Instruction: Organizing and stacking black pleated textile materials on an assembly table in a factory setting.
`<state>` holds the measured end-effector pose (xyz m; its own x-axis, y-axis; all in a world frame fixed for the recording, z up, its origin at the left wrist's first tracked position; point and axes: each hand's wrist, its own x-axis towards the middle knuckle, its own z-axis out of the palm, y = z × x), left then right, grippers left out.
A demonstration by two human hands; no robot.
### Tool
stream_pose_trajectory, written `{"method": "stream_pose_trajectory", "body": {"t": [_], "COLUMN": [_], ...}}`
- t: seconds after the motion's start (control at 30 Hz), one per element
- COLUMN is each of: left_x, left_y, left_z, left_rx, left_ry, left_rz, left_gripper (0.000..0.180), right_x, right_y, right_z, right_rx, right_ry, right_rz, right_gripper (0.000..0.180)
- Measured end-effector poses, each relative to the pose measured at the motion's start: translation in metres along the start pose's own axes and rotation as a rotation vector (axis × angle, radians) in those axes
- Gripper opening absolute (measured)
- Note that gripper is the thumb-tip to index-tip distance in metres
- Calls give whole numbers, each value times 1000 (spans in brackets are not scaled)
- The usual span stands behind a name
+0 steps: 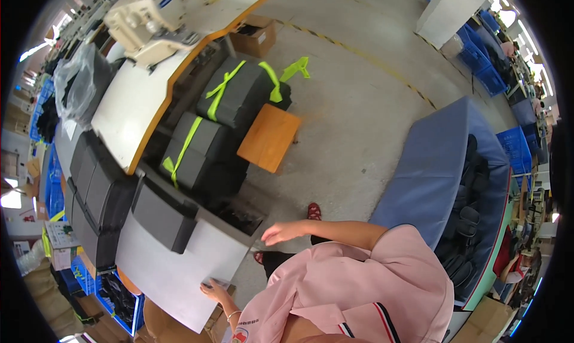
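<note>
At the near edge of a pale grey tabletop (161, 271), my left hand (216, 293) has its fingers bent around a small dark thing, too small and covered to name. My right hand (283, 232) hovers just past the table's right corner, fingers loosely extended and nothing visible in them. A neat stack of dark grey panels (164, 214) lies on the tabletop, beyond both hands. Further left stand taller stacks of similar dark pieces (98, 193).
Dark bundles (197, 142) tied with yellow-green strips sit beside a wooden stool (269, 138). A sewing machine (149, 26) stands on a white worktable (131, 113) at far left. To the right, a blue fabric-lined bin (418, 163) contains dark pieces. A cardboard box (254, 37) is behind.
</note>
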<state>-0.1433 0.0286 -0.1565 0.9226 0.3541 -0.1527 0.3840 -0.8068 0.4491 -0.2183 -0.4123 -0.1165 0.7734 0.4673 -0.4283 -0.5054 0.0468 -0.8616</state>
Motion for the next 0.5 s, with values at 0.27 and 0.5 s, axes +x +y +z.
{"method": "stream_pose_trajectory", "body": {"t": [0.27, 0.5], "left_x": [-100, -102], "left_y": [200, 402], "left_z": [105, 227], "left_rx": [-83, -306], "left_ry": [-208, -446], "left_rz": [373, 419], "left_gripper": [59, 52], "right_x": [-128, -148], "right_y": [67, 81], "right_z": [-175, -291], "right_rx": [238, 469], "right_ry": [738, 718], "right_rz": [67, 206], "right_gripper": [52, 54]}}
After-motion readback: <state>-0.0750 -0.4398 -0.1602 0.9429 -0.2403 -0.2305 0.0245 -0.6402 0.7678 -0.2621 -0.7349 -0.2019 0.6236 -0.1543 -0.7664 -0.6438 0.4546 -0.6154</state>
